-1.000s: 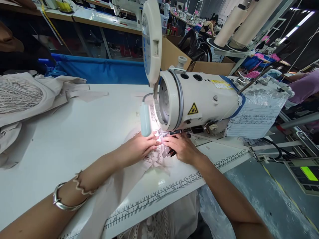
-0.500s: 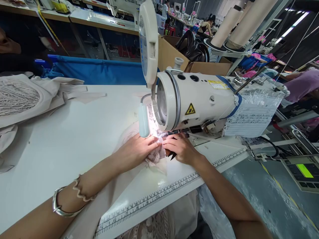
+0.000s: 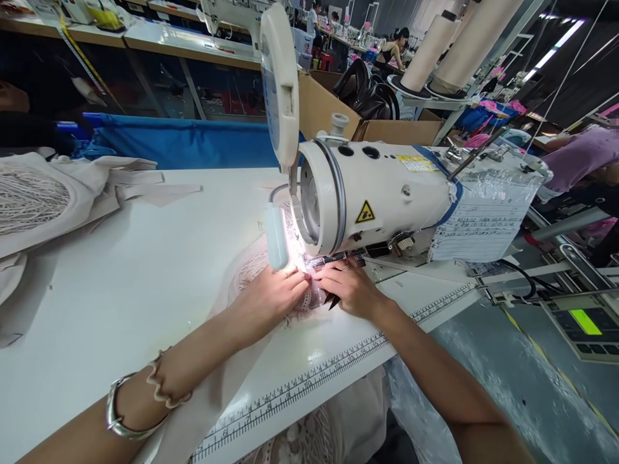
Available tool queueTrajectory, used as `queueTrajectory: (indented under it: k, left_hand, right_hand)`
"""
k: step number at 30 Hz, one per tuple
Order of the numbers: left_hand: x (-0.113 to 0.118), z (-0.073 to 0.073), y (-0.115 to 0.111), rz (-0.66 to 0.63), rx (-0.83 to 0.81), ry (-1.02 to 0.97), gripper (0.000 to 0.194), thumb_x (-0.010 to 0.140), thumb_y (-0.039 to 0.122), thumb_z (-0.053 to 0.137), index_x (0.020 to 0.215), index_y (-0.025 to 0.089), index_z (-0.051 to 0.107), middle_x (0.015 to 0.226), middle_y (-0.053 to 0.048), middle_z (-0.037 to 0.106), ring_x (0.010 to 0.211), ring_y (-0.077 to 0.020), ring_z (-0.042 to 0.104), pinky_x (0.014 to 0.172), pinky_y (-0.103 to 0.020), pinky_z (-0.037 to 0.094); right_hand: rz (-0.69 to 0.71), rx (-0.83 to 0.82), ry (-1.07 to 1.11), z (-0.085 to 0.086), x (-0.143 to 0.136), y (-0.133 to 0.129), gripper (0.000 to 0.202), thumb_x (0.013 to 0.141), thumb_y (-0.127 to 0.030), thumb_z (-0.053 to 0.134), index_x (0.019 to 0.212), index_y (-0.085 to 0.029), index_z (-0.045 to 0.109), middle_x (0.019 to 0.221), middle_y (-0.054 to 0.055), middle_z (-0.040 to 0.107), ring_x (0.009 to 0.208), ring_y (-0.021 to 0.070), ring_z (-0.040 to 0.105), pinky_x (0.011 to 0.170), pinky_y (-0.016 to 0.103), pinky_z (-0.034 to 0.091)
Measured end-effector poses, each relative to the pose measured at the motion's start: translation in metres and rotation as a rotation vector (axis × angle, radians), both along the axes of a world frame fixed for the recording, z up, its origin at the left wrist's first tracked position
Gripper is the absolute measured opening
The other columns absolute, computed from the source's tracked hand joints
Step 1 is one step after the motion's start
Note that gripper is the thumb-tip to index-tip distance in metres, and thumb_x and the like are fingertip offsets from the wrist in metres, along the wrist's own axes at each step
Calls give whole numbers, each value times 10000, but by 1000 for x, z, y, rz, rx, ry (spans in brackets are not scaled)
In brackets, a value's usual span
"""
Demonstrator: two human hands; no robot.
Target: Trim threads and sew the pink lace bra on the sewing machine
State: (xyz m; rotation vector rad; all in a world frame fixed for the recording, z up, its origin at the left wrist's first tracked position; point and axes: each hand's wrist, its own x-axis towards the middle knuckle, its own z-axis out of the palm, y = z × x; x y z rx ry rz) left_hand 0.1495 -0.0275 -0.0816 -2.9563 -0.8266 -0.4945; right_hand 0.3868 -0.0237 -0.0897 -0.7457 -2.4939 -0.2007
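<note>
My left hand (image 3: 273,293) presses its closed fingers on pale pink lace fabric (image 3: 251,264), close to the lit needle area of a white sewing machine (image 3: 382,193). Across from it, the fingertips of my right hand (image 3: 351,287) pinch the edge of the same fabric, almost touching the left fingertips. From under the right palm stick dark pointed tips of a small black tool (image 3: 333,301); the rest of it is hidden. A pale blue lamp (image 3: 276,237) shines on the fabric. The needle and presser foot are mostly hidden.
A pile of beige garments (image 3: 62,193) lies on the left of the white table (image 3: 145,270). A printed ruler (image 3: 300,386) runs along the front edge. Behind stand a cardboard box (image 3: 329,106) and thread cones (image 3: 428,55). A control panel (image 3: 587,325) is at right.
The fabric under my left hand has shifted a little, and its loose edge by the fingers shows less. My right hand keeps nearly the same place. The whole view has moved slightly.
</note>
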Motion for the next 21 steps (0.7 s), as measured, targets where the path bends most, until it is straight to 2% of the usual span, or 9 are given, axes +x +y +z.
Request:
queueTrajectory:
  k: [4, 10, 14, 17, 21]
  left_hand:
    - [1, 2, 0, 36, -5, -31, 269, 946, 26, 377, 1022, 140, 610, 931, -98, 668, 811, -215, 597, 691, -342, 448]
    - [2, 3, -3, 89, 38, -10, 217, 998, 179, 455, 1133, 108, 609, 1074, -157, 672, 911, -280, 633, 611, -346, 429]
    - [3, -3, -6, 93, 80, 9, 217, 981, 77, 425, 1068, 98, 622, 1186, -170, 645, 1001, -292, 615, 687, -375, 440]
    - [4, -8, -7, -9, 64, -12, 293, 978, 24, 348, 955, 120, 623, 1078, -139, 663, 972, -264, 596, 773, -398, 452]
    - [5, -9, -6, -13, 0, -47, 323, 986, 53, 315, 927, 137, 622, 891, -107, 645, 780, -222, 561, 696, -374, 456]
  right_hand:
    - [-4, 23, 11, 1, 0, 0, 365, 903, 38, 390, 956, -173, 683, 944, 48, 762, 922, 195, 620, 735, 328, 428]
    - [-1, 4, 6, 2, -1, -1, 340, 893, 28, 424, 987, -176, 680, 986, 50, 764, 941, 203, 625, 757, 333, 436]
    - [12, 6, 26, 2, 0, -1, 332, 867, 50, 425, 880, -177, 667, 934, 38, 757, 925, 194, 619, 768, 332, 430]
    - [-1, -28, 8, -2, 3, -1, 322, 897, 14, 428, 877, -185, 680, 897, 47, 742, 922, 197, 607, 776, 340, 437]
    - [-38, -93, -32, -7, 6, -1, 275, 956, -96, 464, 904, -211, 708, 879, 56, 730, 908, 213, 600, 787, 358, 453]
